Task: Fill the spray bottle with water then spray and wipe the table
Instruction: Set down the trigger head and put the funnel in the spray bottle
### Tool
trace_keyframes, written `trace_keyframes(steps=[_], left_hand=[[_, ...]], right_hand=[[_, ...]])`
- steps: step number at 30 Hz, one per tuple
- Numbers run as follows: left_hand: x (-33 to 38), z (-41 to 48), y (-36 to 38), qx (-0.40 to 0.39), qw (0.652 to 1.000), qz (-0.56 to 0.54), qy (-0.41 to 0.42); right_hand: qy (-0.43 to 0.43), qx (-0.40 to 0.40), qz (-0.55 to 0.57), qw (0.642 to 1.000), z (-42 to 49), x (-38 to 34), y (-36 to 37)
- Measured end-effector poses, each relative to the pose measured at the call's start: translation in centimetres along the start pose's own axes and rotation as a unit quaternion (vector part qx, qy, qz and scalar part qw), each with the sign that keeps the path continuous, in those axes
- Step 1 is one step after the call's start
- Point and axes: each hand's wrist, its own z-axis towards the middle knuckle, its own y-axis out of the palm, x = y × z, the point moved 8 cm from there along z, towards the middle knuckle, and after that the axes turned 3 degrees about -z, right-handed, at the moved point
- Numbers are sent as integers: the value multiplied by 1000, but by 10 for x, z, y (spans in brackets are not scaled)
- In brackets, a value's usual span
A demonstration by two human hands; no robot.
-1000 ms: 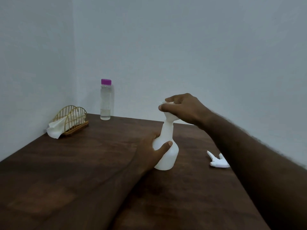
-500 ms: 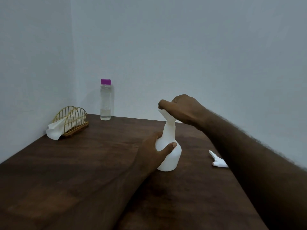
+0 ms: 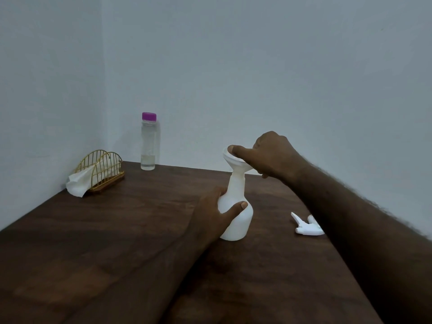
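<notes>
Left hand point(image 3: 210, 215) gripping spray bottle point(image 3: 239, 222), right hand point(image 3: 273, 155) holding funnel point(image 3: 235, 164), sprayer head point(image 3: 304, 227) half hidden

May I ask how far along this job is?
Done: white spray head lies detached on the dark wooden table. In hand: left hand grips the white spray bottle; right hand holds a white funnel in its neck. Left: uncapping the clear purple-capped water bottle, pouring, spraying, wiping.
</notes>
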Motion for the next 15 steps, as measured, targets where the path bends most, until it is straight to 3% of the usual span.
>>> trace_keyframes(steps=[7, 10, 15], left_hand=[[-2, 0, 1, -8, 1000, -14, -2], [-6, 1, -2, 2, 999, -47, -6], [-7, 1, -16, 26, 994, -108, -17]], right_hand=[[24, 3, -55, 998, 1, 6, -9], [27, 65, -88, 994, -2, 5, -31], [-38, 153, -23, 987, -26, -29, -49]])
